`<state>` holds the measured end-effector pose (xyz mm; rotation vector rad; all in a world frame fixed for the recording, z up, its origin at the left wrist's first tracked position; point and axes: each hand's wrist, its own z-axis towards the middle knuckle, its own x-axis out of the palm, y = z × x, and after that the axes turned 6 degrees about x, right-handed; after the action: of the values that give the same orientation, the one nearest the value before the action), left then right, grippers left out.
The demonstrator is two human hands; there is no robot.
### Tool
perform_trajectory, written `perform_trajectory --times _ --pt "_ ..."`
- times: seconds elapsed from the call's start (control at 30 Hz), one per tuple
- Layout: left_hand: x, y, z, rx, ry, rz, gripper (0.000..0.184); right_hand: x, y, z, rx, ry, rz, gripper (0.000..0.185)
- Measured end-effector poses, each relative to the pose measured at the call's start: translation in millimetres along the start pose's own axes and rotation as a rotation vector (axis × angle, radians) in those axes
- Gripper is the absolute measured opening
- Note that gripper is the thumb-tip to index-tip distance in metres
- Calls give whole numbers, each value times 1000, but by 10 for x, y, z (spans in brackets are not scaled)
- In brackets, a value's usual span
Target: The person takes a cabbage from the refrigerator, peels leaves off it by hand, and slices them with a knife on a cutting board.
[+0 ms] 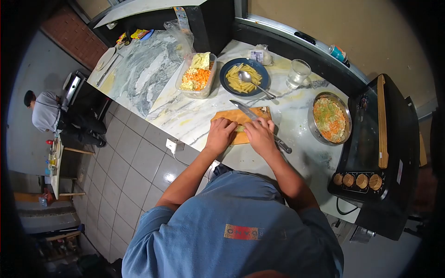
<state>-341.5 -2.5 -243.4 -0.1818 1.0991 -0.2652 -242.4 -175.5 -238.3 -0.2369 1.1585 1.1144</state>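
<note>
Both of my hands rest over an orange-brown cutting board [241,137] on the marble counter. My left hand [221,134] and my right hand [259,135] hold a pale green piece of food [239,129] between them, fingers curled around its ends. A knife [244,110] lies across the board beyond and beside my right hand; its dark handle [282,144] sticks out to the right, partly hidden by that hand. The fingertips are partly covered, and small dark bits lie at the board's far right corner.
Behind the board stand a plastic container [198,93] of shredded food, a blue bowl [225,84] of pale strips with a spoon, and a glass mug [298,74]. On the right are a metal pan [316,129] and a black oven [361,160]. A person [46,111] stands far left.
</note>
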Motion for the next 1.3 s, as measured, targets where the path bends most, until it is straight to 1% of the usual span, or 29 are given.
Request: perform_trajectory --times 0.1,0.17,0.3,0.4,0.47,0.5,0.57,0.7,0.77,0.8,0.87,0.93,1.03,1.1,1.13,1.2,1.23,1.3 --pt "-30 -7 -28 53 -12 3 21 15 7 -4 -7 2 -7 13" --pt "-53 -43 -52 31 -25 17 27 19 -14 -6 -16 -3 -2 13" --pt "-95 -108 -51 18 -20 29 27 -28 28 -19 -11 -1 19 13" --pt "-55 -95 -19 48 -39 98 30 -12 24 -41 -15 -10 34 15" --pt "-6 -109 -38 88 18 166 34 27 -10 -19 -20 4 29 17" --pt "23 -104 -61 82 22 161 34 37 -18 -34 -23 12 25 18" --pt "38 -59 -37 131 91 165 40 36 -17 -29 -23 30 19 18" --pt "7 -112 -21 142 136 181 36 63 -15 -32 -37 21 16 16" --pt "9 -142 -16 141 45 114 28 69 -17 -25 -38 19 12 15" --pt "32 -124 -23 141 48 110 28 75 -11 -30 -37 18 11 15" --pt "76 -64 -16 118 24 65 22 85 -34 -14 -34 49 -4 16" --pt "101 -62 -29 108 38 65 22 95 -45 -24 -26 87 -17 17" --pt "21 -117 -70 94 67 80 23 95 -56 4 -34 50 48 15" --pt "5 -150 -93 81 59 109 26 100 -66 -3 -80 27 108 15" --pt "12 -171 -87 83 67 103 26 76 -93 -30 -70 30 108 15" --pt "-14 -243 -38 119 1 148 31 -152 -96 -31 42 -43 41 18" --pt "26 -233 -60 118 8 141 31 -237 -140 -69 49 -37 42 18" --pt "103 -199 -91 62 93 104 36 -399 -283 -149 288 -13 -41 25"
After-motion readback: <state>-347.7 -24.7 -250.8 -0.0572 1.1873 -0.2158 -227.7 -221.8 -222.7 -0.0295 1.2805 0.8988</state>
